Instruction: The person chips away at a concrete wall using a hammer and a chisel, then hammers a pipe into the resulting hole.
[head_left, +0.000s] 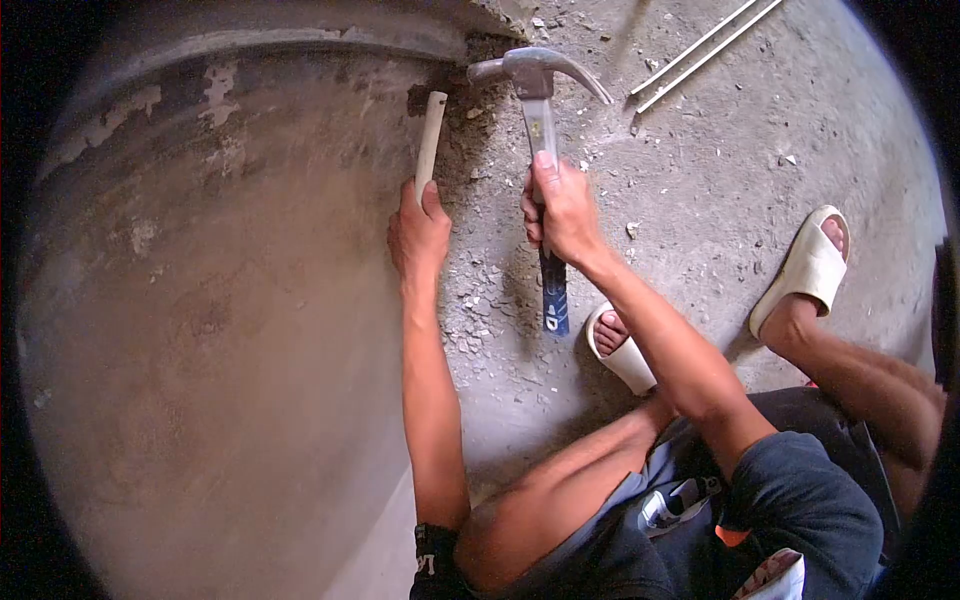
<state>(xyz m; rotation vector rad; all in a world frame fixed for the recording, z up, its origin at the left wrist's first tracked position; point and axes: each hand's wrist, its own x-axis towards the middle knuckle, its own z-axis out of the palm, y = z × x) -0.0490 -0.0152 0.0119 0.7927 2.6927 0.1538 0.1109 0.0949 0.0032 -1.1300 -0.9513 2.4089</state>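
Note:
My right hand (566,208) is wrapped round the handle of a claw hammer (537,110), which is upright in this view. Its steel head faces left and its curved claw points right; the blue end of the handle shows below my fist. My left hand (420,238) grips a pale off-white tube (430,145) close along the wall (230,350). A small dark hole shows near the tube's far end, which lies beside a dark broken patch at the base of the wall. The hammer's striking face is a short way right of that end, apart from it.
Broken chips and dust (480,300) lie along the foot of the wall on the rough concrete floor (720,180). Two thin white strips (700,58) lie at the upper right. My feet in pale slides (805,262) stand on the right side.

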